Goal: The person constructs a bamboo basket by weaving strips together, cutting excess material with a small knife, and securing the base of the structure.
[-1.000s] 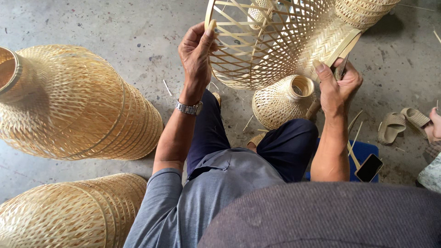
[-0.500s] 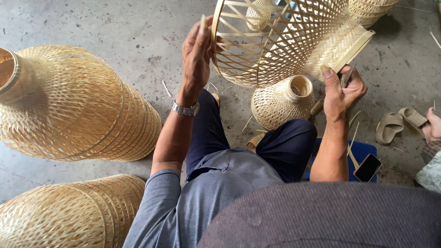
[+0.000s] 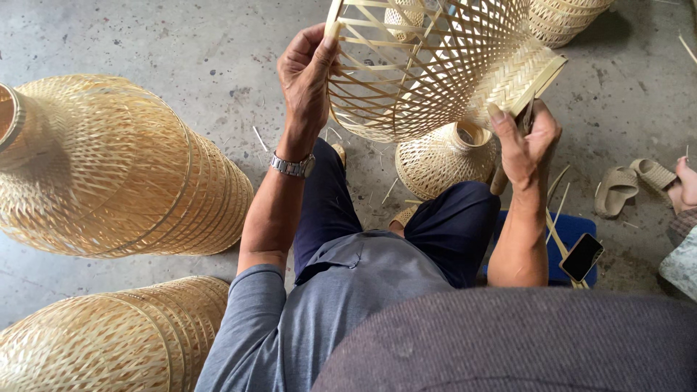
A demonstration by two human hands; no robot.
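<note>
holding up an open-weave, bell-shaped bamboo lampshade frame [image 3: 428, 65], i see my left hand [image 3: 306, 72] pinching its wide rim, fingers closed on a thin strip at the edge. my right hand [image 3: 524, 138] is clamped around the tightly plaited narrow neck, thumb pressed flat on the weave. the frame hangs above my knees, its top cut off by the picture edge. below it a small, finely woven bamboo shade [image 3: 444, 160] stands on the grey concrete floor [image 3: 181, 43], partly hidden by the frame. two large, ribbed bamboo shades [image 3: 116, 167] lie to my left, the lower one cropped. a dark phone [image 3: 581, 257] rests on a blue cushion [image 3: 566, 232]. i cannot make out whether my right palm also holds a tool.
</note>
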